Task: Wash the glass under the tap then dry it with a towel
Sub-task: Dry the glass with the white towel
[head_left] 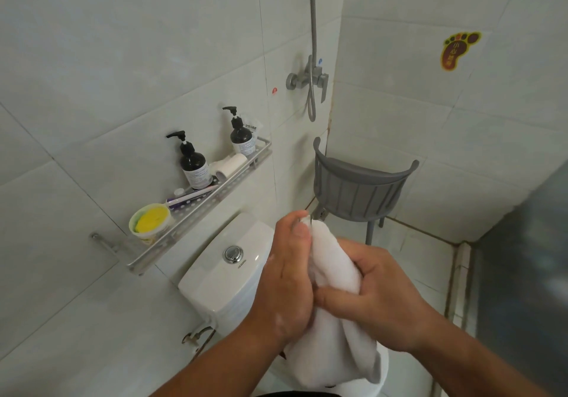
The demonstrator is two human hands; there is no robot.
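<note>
Toilet cistern (221,286): white ceramic, below and left of the hands; chrome flush button (233,254) on its lid.
Chair (356,194): grey plastic, standing in the tiled corner under the shower mixer (310,78).
Wall shelf (199,209): perforated metal; holds dark pump bottles (193,166) and a yellow-filled tub (150,221).
Towel (338,350): white, bunched between both hands, tail hanging down.
Left hand (285,273): fingers curled round the towel's upper part.
Right hand (378,298): clenched on the towel's middle.
Glass: cannot be made out; the towel covers whatever the hands enclose.
</note>
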